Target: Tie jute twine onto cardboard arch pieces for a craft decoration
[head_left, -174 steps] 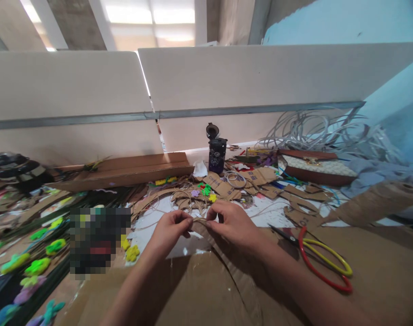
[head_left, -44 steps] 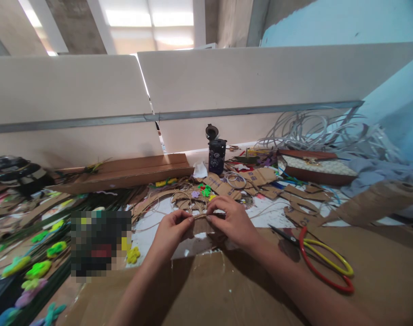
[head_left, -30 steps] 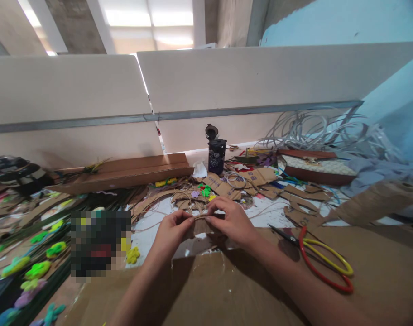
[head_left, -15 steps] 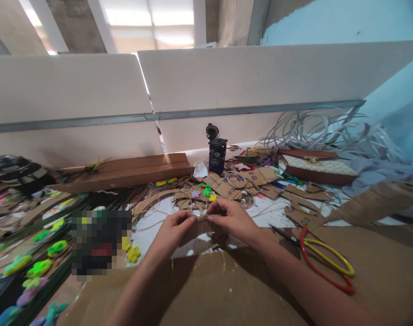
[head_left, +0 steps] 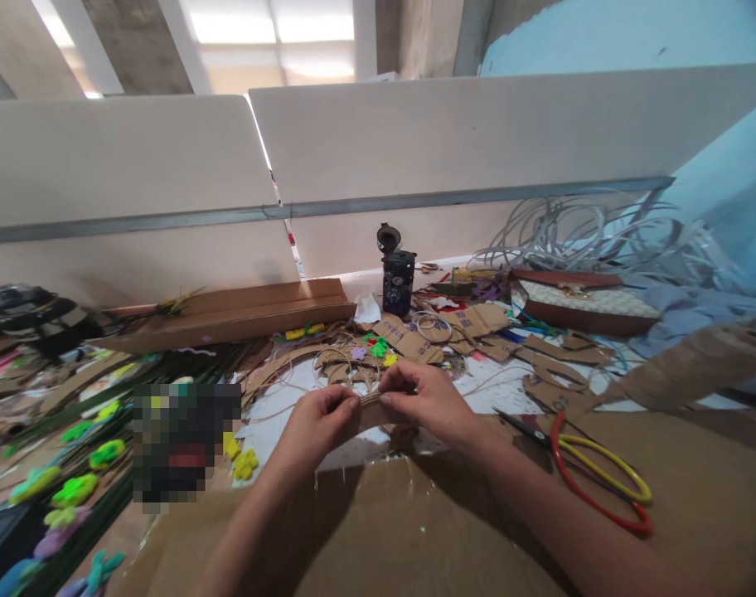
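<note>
Between both hands is a cardboard piece (head_left: 370, 413) with thin brown twine (head_left: 370, 399) lying in close rows along its upper edge. My left hand (head_left: 322, 419) pinches its left end between thumb and forefinger. At the other end, my right hand (head_left: 424, 398) is closed in a similar pinch, its fingertips near the twine. Just beyond the fingers, loose loops of twine (head_left: 346, 369) lie among cardboard scraps. Small fuzzy flowers, one green (head_left: 376, 344) and one purple (head_left: 358, 353), rest behind the hands. What the fingertips cover is hidden.
Scissors (head_left: 570, 464) with red and yellow handles lie right of my right forearm. A paper-wrapped cone (head_left: 695, 365), a handbag (head_left: 583, 303) and coiled white tubing (head_left: 558, 236) sit farther right. A dark open-lidded bottle (head_left: 399, 282) stands behind. Yellow flowers (head_left: 245, 465) lie left.
Both hands stay nearly in place, still pinching the cardboard piece. The rows of twine between the fingers show slightly more clearly. The view has shifted a little.
</note>
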The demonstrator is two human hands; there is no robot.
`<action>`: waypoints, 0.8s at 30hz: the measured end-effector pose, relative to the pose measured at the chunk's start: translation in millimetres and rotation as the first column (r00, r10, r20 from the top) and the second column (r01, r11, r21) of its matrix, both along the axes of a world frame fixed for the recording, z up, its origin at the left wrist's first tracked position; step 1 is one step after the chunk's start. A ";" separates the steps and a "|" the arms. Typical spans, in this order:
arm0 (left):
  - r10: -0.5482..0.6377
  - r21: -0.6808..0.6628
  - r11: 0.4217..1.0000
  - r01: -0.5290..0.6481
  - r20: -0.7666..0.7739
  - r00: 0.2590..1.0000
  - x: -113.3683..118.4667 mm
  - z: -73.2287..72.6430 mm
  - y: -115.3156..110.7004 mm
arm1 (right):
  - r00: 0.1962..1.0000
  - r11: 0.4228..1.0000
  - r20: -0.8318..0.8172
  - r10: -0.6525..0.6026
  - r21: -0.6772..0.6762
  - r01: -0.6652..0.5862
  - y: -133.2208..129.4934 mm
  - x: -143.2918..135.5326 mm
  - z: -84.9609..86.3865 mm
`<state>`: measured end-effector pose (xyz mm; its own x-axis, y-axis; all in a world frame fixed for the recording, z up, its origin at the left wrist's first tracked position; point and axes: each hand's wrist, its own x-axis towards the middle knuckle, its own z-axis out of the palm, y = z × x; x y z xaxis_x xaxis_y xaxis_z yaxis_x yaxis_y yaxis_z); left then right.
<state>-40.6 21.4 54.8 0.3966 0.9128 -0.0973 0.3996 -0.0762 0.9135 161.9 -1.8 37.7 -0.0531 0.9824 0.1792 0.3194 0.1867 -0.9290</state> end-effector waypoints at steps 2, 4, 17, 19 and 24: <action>-0.034 -0.026 0.999 0.035 0.026 0.999 -0.7 1.7 -0.7 | 1.000 1.000 0.027 0.005 0.013 -0.005 -1.4 -1.1 2.2; -0.057 -0.040 0.997 0.059 0.051 0.997 -0.9 3.9 -2.1 | 0.998 1.000 0.063 0.011 0.027 -0.013 -3.1 -2.4 4.4; -0.004 -0.027 1.000 0.006 0.071 0.998 5.5 -2.2 -2.4 | 0.994 0.998 0.112 0.017 0.053 -0.024 -4.5 -4.3 3.2; -0.018 -0.040 0.999 0.021 0.072 0.997 4.5 1.5 -3.6 | 0.992 0.998 0.125 0.012 0.053 -0.019 -4.6 -4.3 3.8; -0.080 -0.029 0.996 0.083 0.085 0.993 6.1 1.8 -5.2 | 0.992 0.997 0.123 0.029 0.064 -0.037 -6.8 -5.0 5.9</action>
